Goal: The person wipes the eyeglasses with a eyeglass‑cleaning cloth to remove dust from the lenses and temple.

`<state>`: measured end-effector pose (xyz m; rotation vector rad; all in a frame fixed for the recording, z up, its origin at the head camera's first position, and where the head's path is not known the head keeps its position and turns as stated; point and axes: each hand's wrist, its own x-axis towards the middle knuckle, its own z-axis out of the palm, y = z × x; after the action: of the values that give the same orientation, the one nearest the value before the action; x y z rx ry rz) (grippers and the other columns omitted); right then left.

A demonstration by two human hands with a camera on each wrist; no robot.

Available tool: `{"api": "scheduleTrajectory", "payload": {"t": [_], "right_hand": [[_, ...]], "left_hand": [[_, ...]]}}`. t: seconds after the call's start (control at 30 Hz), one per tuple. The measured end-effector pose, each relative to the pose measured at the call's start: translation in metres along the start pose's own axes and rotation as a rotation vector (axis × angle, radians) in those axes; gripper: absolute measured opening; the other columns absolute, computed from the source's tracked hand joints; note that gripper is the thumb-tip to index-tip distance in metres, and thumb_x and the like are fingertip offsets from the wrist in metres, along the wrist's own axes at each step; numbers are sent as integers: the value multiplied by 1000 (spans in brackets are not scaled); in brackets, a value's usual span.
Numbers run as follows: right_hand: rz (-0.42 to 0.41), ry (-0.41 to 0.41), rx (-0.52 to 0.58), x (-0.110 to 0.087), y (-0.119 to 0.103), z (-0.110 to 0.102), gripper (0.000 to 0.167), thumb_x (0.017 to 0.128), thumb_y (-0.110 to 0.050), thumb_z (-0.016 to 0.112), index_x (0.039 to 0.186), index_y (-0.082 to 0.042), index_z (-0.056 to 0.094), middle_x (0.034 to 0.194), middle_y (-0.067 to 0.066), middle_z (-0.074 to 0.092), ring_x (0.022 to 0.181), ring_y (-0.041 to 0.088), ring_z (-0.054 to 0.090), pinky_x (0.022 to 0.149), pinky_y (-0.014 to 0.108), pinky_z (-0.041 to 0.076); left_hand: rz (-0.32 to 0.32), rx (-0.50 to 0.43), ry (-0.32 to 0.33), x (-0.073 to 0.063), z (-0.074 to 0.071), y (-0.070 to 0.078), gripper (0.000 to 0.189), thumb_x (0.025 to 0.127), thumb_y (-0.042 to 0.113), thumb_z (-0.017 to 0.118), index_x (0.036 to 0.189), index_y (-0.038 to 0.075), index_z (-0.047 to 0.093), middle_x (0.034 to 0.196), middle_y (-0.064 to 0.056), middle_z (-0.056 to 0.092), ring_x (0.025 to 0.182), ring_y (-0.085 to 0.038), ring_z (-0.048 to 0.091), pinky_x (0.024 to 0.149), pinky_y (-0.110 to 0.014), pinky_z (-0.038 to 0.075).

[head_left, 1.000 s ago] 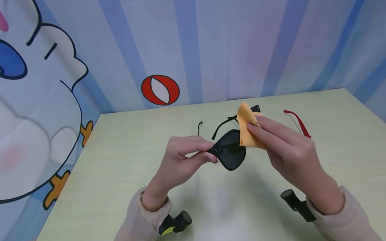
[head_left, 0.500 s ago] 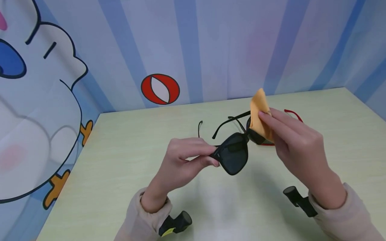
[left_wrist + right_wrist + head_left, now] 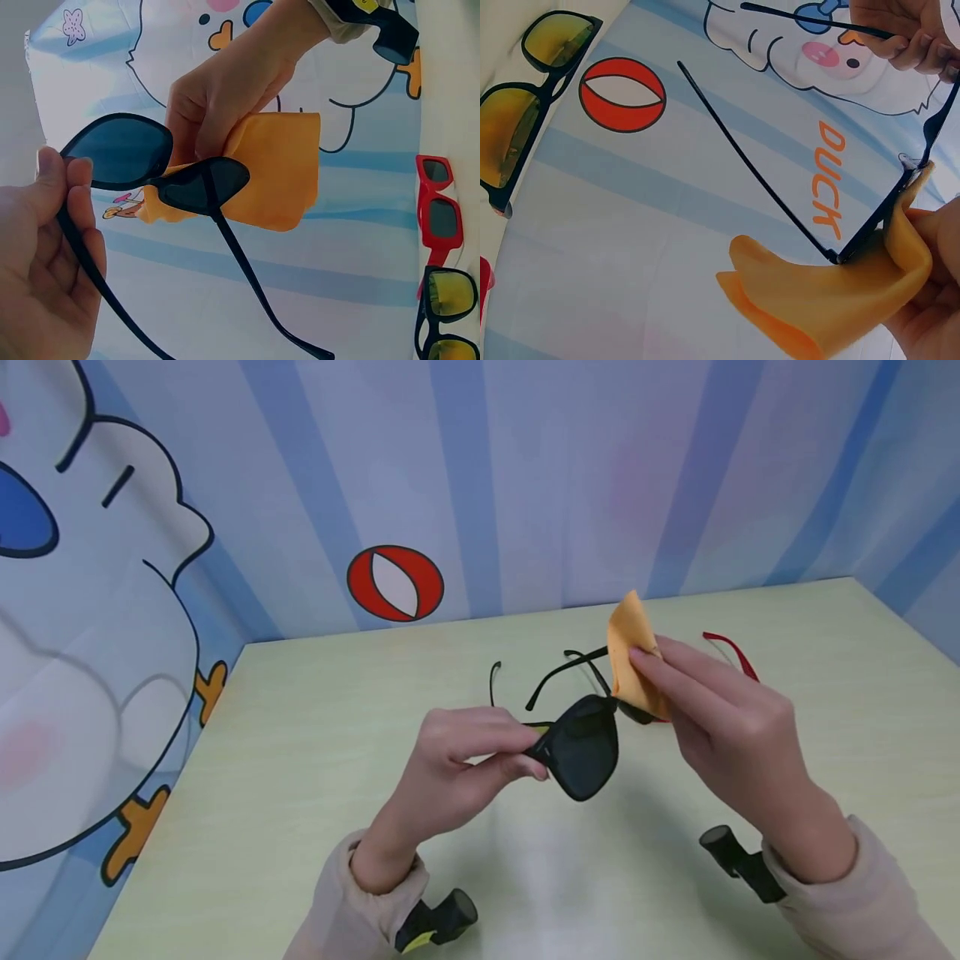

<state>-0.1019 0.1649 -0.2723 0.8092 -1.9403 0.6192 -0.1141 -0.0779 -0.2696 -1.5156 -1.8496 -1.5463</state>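
Note:
Dark-lensed black sunglasses [image 3: 582,750] are held up above the table, tilted, with their temples pointing away. My left hand [image 3: 467,770] pinches them at the left corner of the frame, by the hinge. An orange cloth [image 3: 632,653] is in my right hand [image 3: 731,727], folded over the other lens; in the left wrist view the cloth [image 3: 281,169] spreads out behind that lens. In the right wrist view the cloth [image 3: 840,296] wraps both sides of the lens between fingers and thumb. That lens is mostly hidden from the head view.
Behind the hands on the pale table [image 3: 300,777] lie red-framed sunglasses [image 3: 439,214] and black sunglasses with yellow mirrored lenses [image 3: 450,296]. A patterned blue backdrop [image 3: 517,485] stands along the table's far edge, and a cartoon-printed panel rises on the left.
The right hand and cloth moved right and up over the far lens, then slightly back left and down. The sunglasses tilted a little; the left hand kept its pinch.

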Motion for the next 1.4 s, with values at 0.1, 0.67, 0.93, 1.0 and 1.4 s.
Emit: {"api": "scheduleTrajectory", "payload": {"t": [0.1, 0.67, 0.93, 1.0, 1.4], "right_hand": [[-35, 0, 19, 0, -2, 2, 24, 96, -12, 51, 106, 0, 69, 108, 15, 66, 93, 33, 65, 81, 35, 50], [-90, -54, 41, 2, -5, 6, 36, 100, -22, 42, 106, 1, 69, 109, 16, 65, 95, 32, 65, 74, 41, 51], [-48, -40, 16, 1, -2, 5, 48, 63, 21, 73, 106, 1, 69, 107, 16, 66, 94, 33, 65, 72, 45, 50], [-35, -37, 1, 1, -1, 5, 56, 55, 24, 74, 106, 1, 69, 107, 16, 66, 95, 32, 65, 72, 45, 50], [42, -27, -66, 1, 4, 0, 52, 63, 26, 69, 108, 2, 68, 110, 17, 65, 97, 32, 64, 70, 46, 51]], "left_hand": [[-5, 24, 15, 0, 0, 0, 24, 64, -15, 75, 86, -9, 69, 74, -11, 68, 65, -12, 60, 55, -25, 46], [5, 76, 173, 0, -9, 1, 35, 85, 25, 66, 83, -9, 68, 70, -13, 65, 63, -16, 58, 57, -29, 49], [32, -4, 203, -1, -15, 2, 32, 85, 24, 66, 82, -8, 67, 68, -13, 63, 64, -16, 59, 58, -29, 48], [35, -18, 203, -1, -15, 3, 32, 85, 24, 66, 82, -8, 67, 68, -13, 63, 64, -16, 60, 58, -29, 48], [40, -74, 107, -1, -14, 5, 31, 85, 22, 65, 81, -9, 66, 69, -13, 64, 64, -15, 59, 57, -29, 48]]}}
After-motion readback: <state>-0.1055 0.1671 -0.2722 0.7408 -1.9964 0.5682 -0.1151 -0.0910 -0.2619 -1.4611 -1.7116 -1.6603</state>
